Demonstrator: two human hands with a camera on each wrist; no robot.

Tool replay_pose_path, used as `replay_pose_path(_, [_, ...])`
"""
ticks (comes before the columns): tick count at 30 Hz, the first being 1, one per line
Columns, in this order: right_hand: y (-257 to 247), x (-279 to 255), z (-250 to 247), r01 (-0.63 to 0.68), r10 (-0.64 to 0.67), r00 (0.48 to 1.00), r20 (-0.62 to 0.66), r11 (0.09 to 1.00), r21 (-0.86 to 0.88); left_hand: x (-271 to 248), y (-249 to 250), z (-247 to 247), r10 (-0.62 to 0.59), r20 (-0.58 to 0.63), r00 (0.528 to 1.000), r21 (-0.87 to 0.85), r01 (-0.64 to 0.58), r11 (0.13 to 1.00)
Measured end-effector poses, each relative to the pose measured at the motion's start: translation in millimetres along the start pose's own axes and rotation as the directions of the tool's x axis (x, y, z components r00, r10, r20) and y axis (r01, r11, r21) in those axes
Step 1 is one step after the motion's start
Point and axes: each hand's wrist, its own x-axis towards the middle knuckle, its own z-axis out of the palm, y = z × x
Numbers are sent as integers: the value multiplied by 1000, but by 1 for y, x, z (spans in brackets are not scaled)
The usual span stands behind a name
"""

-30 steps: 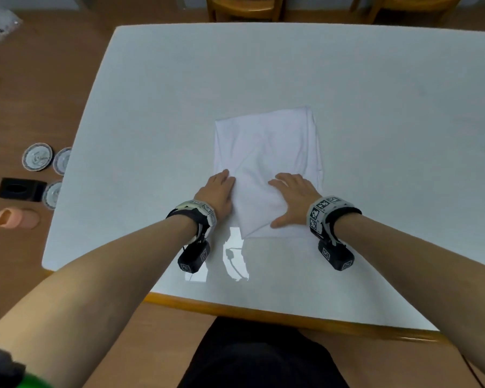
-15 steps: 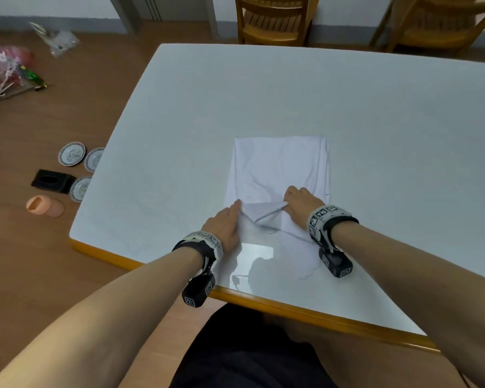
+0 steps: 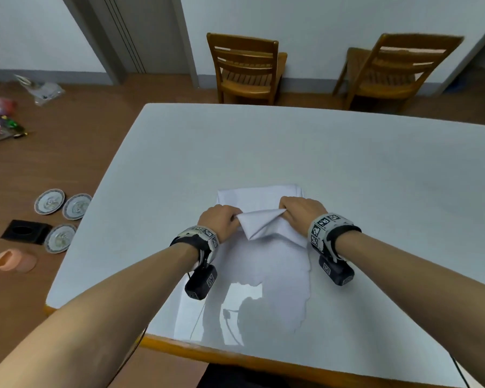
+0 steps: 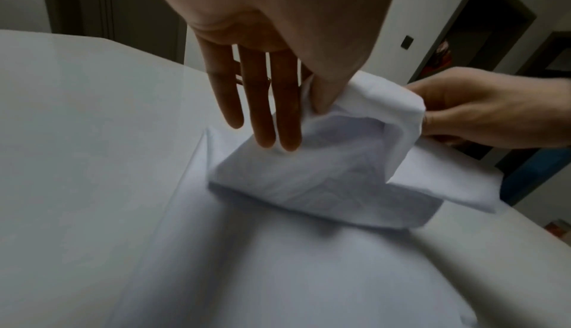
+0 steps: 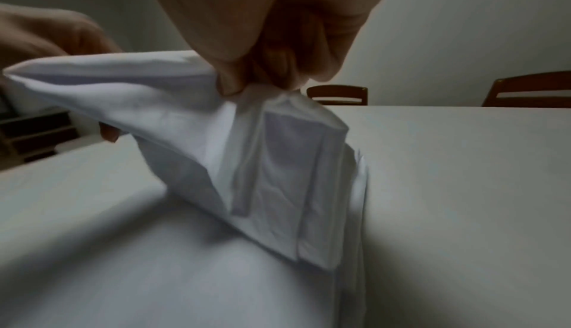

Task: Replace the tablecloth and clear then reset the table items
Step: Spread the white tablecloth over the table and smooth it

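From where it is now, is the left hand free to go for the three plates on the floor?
Probably not yet. The left hand is pinching a lifted edge of the folded white cloth, and the plates lie on the floor beyond the table's left edge, so it would have to let go first.

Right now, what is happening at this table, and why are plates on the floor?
A person is handling a folded white cloth on the white table. The left hand and the right hand each pinch the near edge and lift it, while the far part lies flat. Three small plates, a black holder and a pink cup sit on the floor left of the table, apparently cleared; why there, I cannot tell.
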Motion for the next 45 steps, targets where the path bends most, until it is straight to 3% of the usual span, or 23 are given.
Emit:
replay_pose_path(6, [32,80,-83,-38,81,982,-173,971,238,94,9,-69,23,-140,990,-105,-38,994])
replay_pose_path(10, [55,154,-112,-6,112,951,-288,939,343,171,-3,-99,6,-237,972,-151,-43,988])
replay_pose_path(15, [80,207,-93,6,119,950,-288,916,400,229,-27,-84,20,-71,997,-170,-32,985])
replay_pose_path(18, [89,204,-51,-34,113,978,-174,913,406,222,-41,-43,-14,40,999,-153,20,988])
replay_pose_path(21, [94,192,-11,-50,47,999,16,956,290,202,-47,-8,14,159,987,-76,-2,997])
replay_pose_path(26, [91,176,31,50,-58,966,253,998,39,152,-50,30,1,255,967,-8,1,1000])
replay_pose_path(30, [86,156,46,-44,42,963,266,999,-1,121,-39,44,66,249,966,43,-79,996])
replay_pose_path(35, [83,130,45,-152,151,935,322,988,-22,78,-19,64,106,331,938,92,-144,985])
replay_pose_path(45, [103,2,64,-359,362,894,263,931,-63,31,34,95,100,334,937,224,-182,957])
